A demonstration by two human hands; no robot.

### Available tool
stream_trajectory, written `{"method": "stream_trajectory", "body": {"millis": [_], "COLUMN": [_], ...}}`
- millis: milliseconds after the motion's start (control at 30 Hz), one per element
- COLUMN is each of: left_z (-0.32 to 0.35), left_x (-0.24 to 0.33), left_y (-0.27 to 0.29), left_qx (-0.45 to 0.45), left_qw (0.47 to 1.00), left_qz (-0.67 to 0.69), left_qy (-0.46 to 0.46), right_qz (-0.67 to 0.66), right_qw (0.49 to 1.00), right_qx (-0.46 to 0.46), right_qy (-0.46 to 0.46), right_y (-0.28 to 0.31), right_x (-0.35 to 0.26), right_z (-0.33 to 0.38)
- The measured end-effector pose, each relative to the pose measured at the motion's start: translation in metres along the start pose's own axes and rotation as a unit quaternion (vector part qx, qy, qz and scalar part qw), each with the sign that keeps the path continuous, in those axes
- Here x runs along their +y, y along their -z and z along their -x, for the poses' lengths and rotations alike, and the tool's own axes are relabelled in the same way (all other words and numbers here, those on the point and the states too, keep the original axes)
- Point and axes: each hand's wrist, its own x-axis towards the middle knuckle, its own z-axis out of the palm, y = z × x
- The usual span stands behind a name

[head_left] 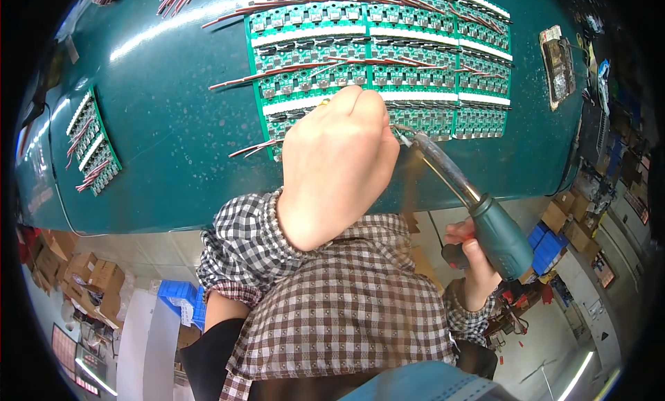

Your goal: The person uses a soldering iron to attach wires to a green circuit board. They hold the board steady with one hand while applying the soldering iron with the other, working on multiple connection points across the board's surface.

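Holding the left hand (pixel 339 148) back upward, fingers curled closed, over the lower part of a wide panel of green circuit boards with white strips and small silver parts (pixel 415 77); cannot tell whether gripping anything beneath, the fingertips being hidden. Gripping a soldering iron with a dark green handle and a long metal shaft (pixel 502 238) in the right hand (pixel 479 266), in front of the near edge of the dark green table (pixel 180 131). Aiming the iron up and leftward, its tip just beside the left hand's right side, near the panel's lowest row; cannot tell whether touching. Running across the panel in rows and past its left edge: thin red and white wires (pixel 242 80). Lying well apart to the left: a smaller green circuit board panel (pixel 95 143).
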Motion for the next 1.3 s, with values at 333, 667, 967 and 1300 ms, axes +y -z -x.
{"method": "stream_trajectory", "body": {"millis": [333,667,967,1300], "left_z": [0.0,0.0,0.002,0.002], "left_x": [0.0,0.001,0.0,0.001], "left_y": [-0.001,-0.002,-0.001,-0.002], "left_qx": [0.002,0.012,0.015,0.03], "left_qw": [1.0,1.0,0.999,0.999], "left_qz": [-0.008,-0.012,-0.034,-0.008], "left_qy": [-0.006,-0.009,-0.02,-0.03], "right_qz": [-0.013,-0.008,-0.037,-0.036], "right_qw": [0.999,0.999,0.997,0.998], "right_qx": [-0.003,0.018,0.052,0.027], "right_qy": [0.048,0.047,0.038,0.053], "right_y": [0.0,0.002,0.0,0.004], "right_x": [-0.002,0.003,-0.002,0.005], "right_z": [0.001,0.003,-0.001,-0.005]}}
